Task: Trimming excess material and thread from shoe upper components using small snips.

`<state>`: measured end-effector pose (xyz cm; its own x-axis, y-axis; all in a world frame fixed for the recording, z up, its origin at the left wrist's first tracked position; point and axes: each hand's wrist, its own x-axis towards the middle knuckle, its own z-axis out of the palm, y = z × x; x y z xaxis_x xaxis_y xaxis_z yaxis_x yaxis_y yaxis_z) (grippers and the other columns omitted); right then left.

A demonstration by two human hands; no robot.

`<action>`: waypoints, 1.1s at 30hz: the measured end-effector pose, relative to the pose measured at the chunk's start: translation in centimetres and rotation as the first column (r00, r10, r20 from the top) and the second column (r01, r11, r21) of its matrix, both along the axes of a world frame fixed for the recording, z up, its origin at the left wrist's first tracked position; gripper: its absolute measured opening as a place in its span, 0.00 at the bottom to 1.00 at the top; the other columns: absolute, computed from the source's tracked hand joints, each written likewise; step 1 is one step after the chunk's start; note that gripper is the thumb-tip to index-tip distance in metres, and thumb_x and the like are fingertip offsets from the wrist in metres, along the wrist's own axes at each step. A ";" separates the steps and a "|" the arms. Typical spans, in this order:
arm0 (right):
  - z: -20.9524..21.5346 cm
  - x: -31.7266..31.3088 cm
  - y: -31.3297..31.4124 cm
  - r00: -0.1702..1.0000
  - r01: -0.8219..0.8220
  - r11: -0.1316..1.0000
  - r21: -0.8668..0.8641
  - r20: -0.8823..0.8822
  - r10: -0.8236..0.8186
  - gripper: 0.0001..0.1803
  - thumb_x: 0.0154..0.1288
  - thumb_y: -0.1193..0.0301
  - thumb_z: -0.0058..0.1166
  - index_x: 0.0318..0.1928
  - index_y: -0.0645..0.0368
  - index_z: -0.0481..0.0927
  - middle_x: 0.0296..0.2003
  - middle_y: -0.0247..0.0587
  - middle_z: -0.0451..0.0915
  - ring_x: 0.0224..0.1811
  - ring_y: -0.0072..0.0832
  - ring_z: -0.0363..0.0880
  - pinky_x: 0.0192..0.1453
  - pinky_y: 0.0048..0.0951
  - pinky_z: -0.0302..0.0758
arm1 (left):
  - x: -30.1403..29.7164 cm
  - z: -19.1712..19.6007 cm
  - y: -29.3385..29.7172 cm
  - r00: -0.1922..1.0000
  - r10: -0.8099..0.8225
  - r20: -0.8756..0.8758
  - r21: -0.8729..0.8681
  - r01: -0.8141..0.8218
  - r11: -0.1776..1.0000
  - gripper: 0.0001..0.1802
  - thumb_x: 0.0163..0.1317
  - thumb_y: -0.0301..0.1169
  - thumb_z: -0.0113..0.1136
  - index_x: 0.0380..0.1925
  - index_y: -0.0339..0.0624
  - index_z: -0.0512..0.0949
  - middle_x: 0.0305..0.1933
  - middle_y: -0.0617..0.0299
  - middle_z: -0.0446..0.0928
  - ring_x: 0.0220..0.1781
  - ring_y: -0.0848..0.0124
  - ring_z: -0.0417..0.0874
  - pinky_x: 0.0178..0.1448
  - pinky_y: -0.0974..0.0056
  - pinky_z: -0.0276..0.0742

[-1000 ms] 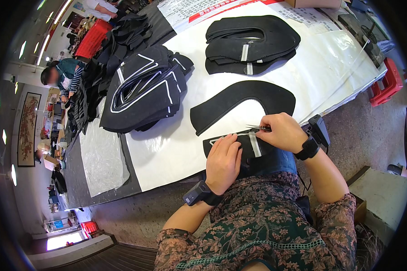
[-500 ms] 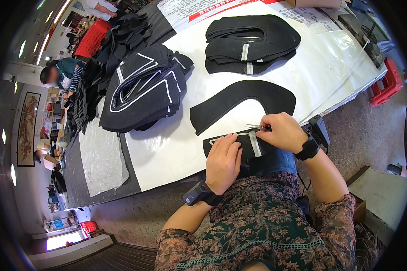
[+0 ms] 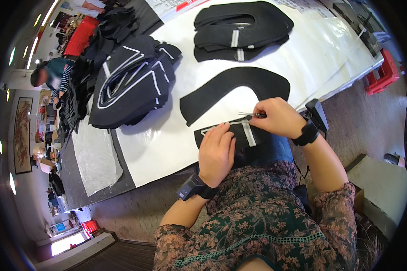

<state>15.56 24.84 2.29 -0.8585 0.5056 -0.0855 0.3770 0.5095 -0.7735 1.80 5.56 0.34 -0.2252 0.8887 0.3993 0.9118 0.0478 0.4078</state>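
Note:
At the near edge of the table lies a black fabric piece (image 3: 238, 141) with thin white lines and a pale grey tape strip (image 3: 249, 134) across it. My left hand (image 3: 216, 156) rests flat on its left part, fingers stretched out and covering some of the white line. In my right hand (image 3: 279, 118) is a small pair of pointed snips (image 3: 257, 115). Their thin metal tips point left, just above the piece's far edge by the tape strip. Right behind lies a curved plain black fabric piece (image 3: 271, 81), partly covered by my right hand.
White sheeting (image 3: 144, 158) covers the table. A stack of white-lined black pieces (image 3: 163, 97) stands at left, another black stack (image 3: 267, 27) at the back. Dark fabric heaps (image 3: 115, 34) lie far left, near a person (image 3: 59, 74). A red stool (image 3: 384, 74) stands at right.
The whole view has shifted slightly, so the table and stacks sit higher and further left. Both hands keep nearly the same place on the fabric, and the snips stay in my right hand.

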 end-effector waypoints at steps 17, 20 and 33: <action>0.3 -0.9 0.3 0.994 0.073 0.994 -0.080 0.085 -0.067 0.13 0.55 0.65 0.63 0.29 0.65 0.85 0.26 0.55 0.83 0.32 0.48 0.85 0.40 0.40 0.81 | 0.6 -0.4 -0.1 0.999 0.041 0.000 -0.002 -0.041 0.999 0.08 0.61 0.20 0.64 0.41 0.34 0.80 0.55 0.48 0.81 0.59 0.49 0.82 0.64 0.50 0.76; 0.2 -1.2 0.1 0.992 0.075 0.997 -0.012 0.106 -0.074 0.12 0.55 0.66 0.62 0.29 0.65 0.85 0.27 0.55 0.83 0.33 0.48 0.86 0.41 0.40 0.81 | 0.9 -0.2 0.1 1.000 0.030 0.009 -0.001 -0.030 1.000 0.09 0.61 0.20 0.64 0.42 0.34 0.80 0.56 0.48 0.81 0.59 0.49 0.81 0.64 0.50 0.76; 1.8 -0.3 2.6 0.977 -0.064 0.967 -0.248 0.182 0.111 0.13 0.59 0.66 0.63 0.33 0.66 0.86 0.24 0.43 0.85 0.26 0.25 0.85 0.33 0.27 0.78 | 1.2 -0.2 1.2 0.997 -0.067 -0.039 -0.013 0.066 0.998 0.11 0.61 0.22 0.65 0.44 0.36 0.81 0.57 0.49 0.81 0.60 0.50 0.81 0.65 0.51 0.76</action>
